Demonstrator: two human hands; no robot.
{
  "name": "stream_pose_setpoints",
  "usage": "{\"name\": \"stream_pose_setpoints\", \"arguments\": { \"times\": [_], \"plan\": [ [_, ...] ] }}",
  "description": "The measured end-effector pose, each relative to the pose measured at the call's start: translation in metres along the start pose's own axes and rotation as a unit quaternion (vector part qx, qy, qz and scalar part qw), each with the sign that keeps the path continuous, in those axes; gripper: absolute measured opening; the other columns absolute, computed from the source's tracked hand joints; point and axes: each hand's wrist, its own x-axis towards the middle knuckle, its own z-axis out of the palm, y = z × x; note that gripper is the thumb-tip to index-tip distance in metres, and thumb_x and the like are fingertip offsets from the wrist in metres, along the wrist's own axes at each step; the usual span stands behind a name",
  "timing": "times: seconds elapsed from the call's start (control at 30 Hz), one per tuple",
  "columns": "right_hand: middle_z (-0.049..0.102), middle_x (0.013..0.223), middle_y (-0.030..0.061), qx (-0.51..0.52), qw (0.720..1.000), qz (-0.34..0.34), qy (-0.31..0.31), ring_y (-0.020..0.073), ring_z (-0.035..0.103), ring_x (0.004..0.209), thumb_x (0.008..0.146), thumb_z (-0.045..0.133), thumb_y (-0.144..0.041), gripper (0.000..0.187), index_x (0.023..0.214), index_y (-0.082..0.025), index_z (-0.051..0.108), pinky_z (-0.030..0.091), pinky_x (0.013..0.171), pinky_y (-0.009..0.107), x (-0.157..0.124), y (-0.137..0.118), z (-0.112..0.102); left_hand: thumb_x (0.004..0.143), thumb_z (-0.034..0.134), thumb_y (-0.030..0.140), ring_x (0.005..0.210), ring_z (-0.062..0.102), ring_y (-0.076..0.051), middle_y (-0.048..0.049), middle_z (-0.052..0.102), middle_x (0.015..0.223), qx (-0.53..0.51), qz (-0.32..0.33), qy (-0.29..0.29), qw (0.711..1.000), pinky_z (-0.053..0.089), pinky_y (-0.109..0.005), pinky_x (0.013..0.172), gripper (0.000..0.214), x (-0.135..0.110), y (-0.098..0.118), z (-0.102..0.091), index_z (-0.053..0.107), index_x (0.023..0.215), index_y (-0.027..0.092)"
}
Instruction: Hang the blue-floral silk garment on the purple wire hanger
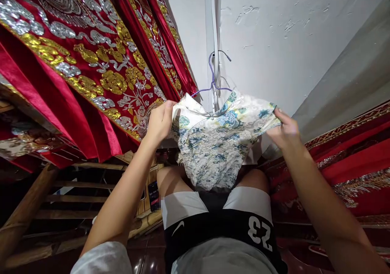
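A small white top (213, 144) with a blue and yellow flower pattern hangs in front of me on a purple hanger (212, 72). The hanger's hook sits at a hole in a white upright post. My left hand (160, 121) pinches the top's left shoulder or sleeve. On the other side, my right hand (284, 128) grips the edge of the right sleeve, thumb on top. Between them the fabric is spread out, its collar fastened at the middle. The lower part of the top hangs between my knees.
Red cloth (115, 70) with gold and silver sequins drapes at the left. More red trimmed cloth (350, 156) lies along the right wall. A bamboo bench (79, 198) stands low left, with a phone (154, 194) beside my leg. Ahead is a scuffed white wall (274, 34).
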Motion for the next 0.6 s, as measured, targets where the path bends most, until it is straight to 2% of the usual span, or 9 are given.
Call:
{"name": "stream_pose_setpoints", "arguments": {
  "times": [0.07, 0.13, 0.23, 0.33, 0.4, 0.43, 0.47, 0.53, 0.6],
  "plan": [
    [0.067, 0.139, 0.0100, -0.037, 0.998, -0.054, -0.011, 0.0330, 0.057, 0.137, 0.100, 0.045, -0.063, 0.055, 0.133, -0.026, 0.067, 0.052, 0.107, 0.055, 0.014, -0.021, 0.000, 0.105, 0.039, 0.048, 0.073, 0.056, -0.019, -0.0044, 0.066, 0.080, -0.015, 0.019, 0.009, 1.000, 0.036, -0.030, 0.068, 0.043, 0.010, 0.007, 0.008, 0.068, 0.093, 0.018],
    [0.064, 0.144, 0.0080, -0.090, 0.989, -0.098, -0.057, 0.0330, 0.055, 0.141, 0.102, 0.033, -0.069, 0.062, 0.138, -0.030, 0.065, 0.051, 0.107, 0.055, 0.022, -0.045, 0.010, 0.100, 0.055, 0.049, 0.065, 0.049, -0.016, -0.0003, 0.058, 0.068, -0.038, 0.018, 0.018, 0.999, 0.032, -0.029, 0.063, 0.037, 0.023, 0.012, 0.017, 0.065, 0.082, 0.018],
    [0.063, 0.146, 0.0059, -0.108, 0.964, -0.127, -0.208, 0.0328, 0.056, 0.139, 0.099, 0.025, -0.077, 0.072, 0.136, -0.032, 0.066, 0.052, 0.105, 0.051, 0.007, -0.076, 0.036, 0.090, 0.072, 0.049, 0.054, 0.032, -0.013, 0.0045, 0.037, 0.054, -0.129, -0.043, 0.065, 0.989, 0.024, -0.029, 0.057, 0.050, 0.035, 0.010, 0.034, 0.048, 0.058, 0.020],
    [0.073, 0.130, 0.0079, -0.047, 0.898, -0.143, -0.414, 0.0316, 0.067, 0.124, 0.093, 0.046, -0.080, 0.068, 0.119, -0.025, 0.076, 0.056, 0.097, 0.045, -0.033, -0.094, 0.056, 0.085, 0.077, 0.053, 0.051, 0.023, -0.011, 0.0058, 0.029, 0.051, -0.294, -0.122, 0.187, 0.929, 0.018, -0.030, 0.053, 0.063, 0.029, 0.002, 0.051, 0.035, 0.051, 0.022],
    [0.078, 0.115, 0.0096, -0.036, 0.846, -0.141, -0.513, 0.0283, 0.073, 0.112, 0.088, 0.065, -0.070, 0.055, 0.112, -0.021, 0.077, 0.059, 0.094, 0.040, -0.059, -0.097, 0.061, 0.093, 0.060, 0.065, 0.049, 0.022, -0.013, 0.0053, 0.025, 0.051, -0.373, -0.142, 0.274, 0.875, 0.018, -0.030, 0.051, 0.067, 0.020, 0.002, 0.059, 0.028, 0.052, 0.024],
    [0.078, 0.115, 0.0106, -0.059, 0.840, -0.141, -0.521, 0.0273, 0.073, 0.110, 0.088, 0.071, -0.061, 0.049, 0.116, -0.021, 0.076, 0.059, 0.095, 0.039, -0.068, -0.096, 0.063, 0.097, 0.047, 0.071, 0.049, 0.022, -0.013, 0.0046, 0.024, 0.051, -0.414, -0.146, 0.288, 0.851, 0.020, -0.029, 0.050, 0.068, 0.014, 0.005, 0.063, 0.024, 0.052, 0.024],
    [0.075, 0.122, 0.0126, -0.102, 0.846, -0.145, -0.503, 0.0278, 0.071, 0.116, 0.090, 0.074, -0.052, 0.048, 0.127, -0.021, 0.071, 0.057, 0.099, 0.040, -0.074, -0.092, 0.065, 0.099, 0.034, 0.074, 0.048, 0.023, -0.013, 0.0039, 0.023, 0.050, -0.461, -0.149, 0.272, 0.832, 0.023, -0.029, 0.049, 0.070, 0.010, 0.011, 0.065, 0.022, 0.051, 0.024],
    [0.060, 0.147, 0.0173, -0.237, 0.869, -0.172, -0.400, 0.0325, 0.058, 0.135, 0.091, 0.074, -0.037, 0.064, 0.150, -0.022, 0.053, 0.051, 0.110, 0.049, -0.079, -0.077, 0.072, 0.100, 0.022, 0.075, 0.045, 0.027, -0.012, 0.0025, 0.024, 0.049, -0.569, -0.160, 0.167, 0.789, 0.030, -0.027, 0.048, 0.073, 0.002, 0.029, 0.068, 0.019, 0.049, 0.023],
    [0.040, 0.163, 0.0192, -0.362, 0.850, -0.220, -0.314, 0.0388, 0.043, 0.148, 0.087, 0.075, -0.031, 0.087, 0.162, -0.023, 0.033, 0.042, 0.116, 0.060, -0.077, -0.057, 0.082, 0.100, 0.029, 0.073, 0.044, 0.031, -0.011, 0.0015, 0.029, 0.049, -0.647, -0.172, 0.031, 0.743, 0.036, -0.026, 0.049, 0.075, -0.006, 0.054, 0.070, 0.022, 0.046, 0.022]
  ]
}}
